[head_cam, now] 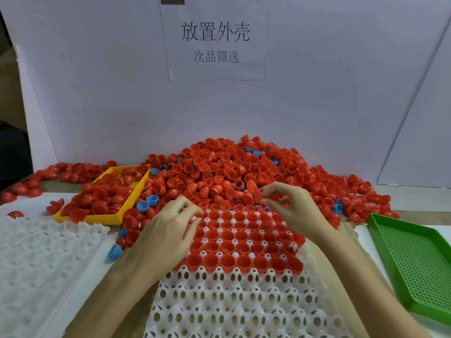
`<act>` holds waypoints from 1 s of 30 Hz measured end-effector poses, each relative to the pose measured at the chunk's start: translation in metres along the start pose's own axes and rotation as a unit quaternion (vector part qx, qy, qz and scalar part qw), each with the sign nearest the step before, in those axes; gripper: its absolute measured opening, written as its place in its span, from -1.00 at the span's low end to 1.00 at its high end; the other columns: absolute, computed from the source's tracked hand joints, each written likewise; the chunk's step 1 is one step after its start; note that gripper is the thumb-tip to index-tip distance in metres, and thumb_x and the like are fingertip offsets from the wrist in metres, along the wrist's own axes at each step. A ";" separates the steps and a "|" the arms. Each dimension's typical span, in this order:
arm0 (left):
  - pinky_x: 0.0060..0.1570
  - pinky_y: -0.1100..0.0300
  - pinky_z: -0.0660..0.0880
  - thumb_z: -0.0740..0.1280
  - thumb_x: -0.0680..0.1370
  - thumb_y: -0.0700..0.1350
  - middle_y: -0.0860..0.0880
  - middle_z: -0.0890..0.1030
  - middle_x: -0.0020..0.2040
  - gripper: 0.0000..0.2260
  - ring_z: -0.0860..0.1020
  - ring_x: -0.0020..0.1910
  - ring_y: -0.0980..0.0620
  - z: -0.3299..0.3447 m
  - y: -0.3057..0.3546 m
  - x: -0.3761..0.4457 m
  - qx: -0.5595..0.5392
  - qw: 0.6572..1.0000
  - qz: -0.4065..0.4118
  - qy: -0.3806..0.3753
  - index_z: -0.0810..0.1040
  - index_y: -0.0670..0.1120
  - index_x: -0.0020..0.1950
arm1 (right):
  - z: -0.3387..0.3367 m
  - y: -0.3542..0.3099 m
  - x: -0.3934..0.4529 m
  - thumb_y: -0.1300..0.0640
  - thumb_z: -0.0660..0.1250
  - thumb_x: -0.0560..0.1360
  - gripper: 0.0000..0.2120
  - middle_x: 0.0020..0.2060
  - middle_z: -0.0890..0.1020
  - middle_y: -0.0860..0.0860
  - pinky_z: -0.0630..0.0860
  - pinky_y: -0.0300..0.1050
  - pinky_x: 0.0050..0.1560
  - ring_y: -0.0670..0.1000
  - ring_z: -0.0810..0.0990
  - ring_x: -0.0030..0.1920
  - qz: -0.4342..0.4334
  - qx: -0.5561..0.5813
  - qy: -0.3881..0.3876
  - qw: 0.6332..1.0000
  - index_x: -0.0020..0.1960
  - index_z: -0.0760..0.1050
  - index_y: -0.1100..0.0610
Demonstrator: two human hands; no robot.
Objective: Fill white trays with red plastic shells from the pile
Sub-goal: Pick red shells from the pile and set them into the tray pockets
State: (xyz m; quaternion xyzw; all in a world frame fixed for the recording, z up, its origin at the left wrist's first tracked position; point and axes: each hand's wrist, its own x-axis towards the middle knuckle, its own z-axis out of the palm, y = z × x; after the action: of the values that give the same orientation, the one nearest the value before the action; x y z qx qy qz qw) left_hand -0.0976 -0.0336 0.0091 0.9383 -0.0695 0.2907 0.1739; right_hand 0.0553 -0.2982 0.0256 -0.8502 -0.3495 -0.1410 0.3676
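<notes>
A: Near edge first. What lies closest?

B: White tray [231, 301], centre, directly below the camera. Its near rows are bare sockets with oval holes; its far rows are filled with red shells [244, 242], open side up.

A: Hands?

B: Left hand [168, 230] lies over the tray's left far edge, fingers curled downward at the filled rows. Whether they hold a shell I cannot tell; the fingertips are blurred. Right hand [290, 208] hovers at the tray's far right corner, thumb and fingers pinching what looks like a red shell at the foot of the pile [231, 172].

A: Flanking items?

B: Second white tray [36, 259] at left, sockets unfilled, one red shell at its far edge. Green tray [415, 262] at right, perforated floor, tilted in view. Yellow tray [107, 218] beyond the left tray, loaded with loose red shells. Blue shells [146, 203] sit just beside the yellow tray's right wall, another [114, 252] near the left forearm, and a few show mixed into the pile.

A: Obstructions?

B: The pile spills against the centre tray's far edge and spreads along the backboard [97, 106] to both sides. Both forearms cross the tray's side margins.

A: Any writing?

B: One paper sheet [214, 45] fixed to the backboard above the pile. Large line: 放置外壳. Smaller line beneath: 次品筛选. No brand marks legible on trays or shells.
</notes>
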 end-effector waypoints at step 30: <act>0.28 -0.02 0.53 0.31 0.66 -0.17 -0.20 0.69 0.15 -0.75 0.66 0.16 -0.18 0.012 0.046 -0.005 -0.601 0.761 -0.203 -0.135 0.53 -0.09 0.34 | -0.001 -0.068 -0.043 0.12 0.49 0.56 -0.83 -0.10 0.70 -0.03 0.64 0.10 -0.05 0.08 0.68 -0.06 -0.014 0.215 -0.071 0.974 0.13 0.68 -0.03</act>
State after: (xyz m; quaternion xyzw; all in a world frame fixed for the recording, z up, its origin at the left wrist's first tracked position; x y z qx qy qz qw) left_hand -0.1063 -0.0808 0.0099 0.6628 -0.0604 0.0170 0.7462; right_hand -0.0233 -0.2873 0.0410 -0.7539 -0.4092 -0.0068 0.5140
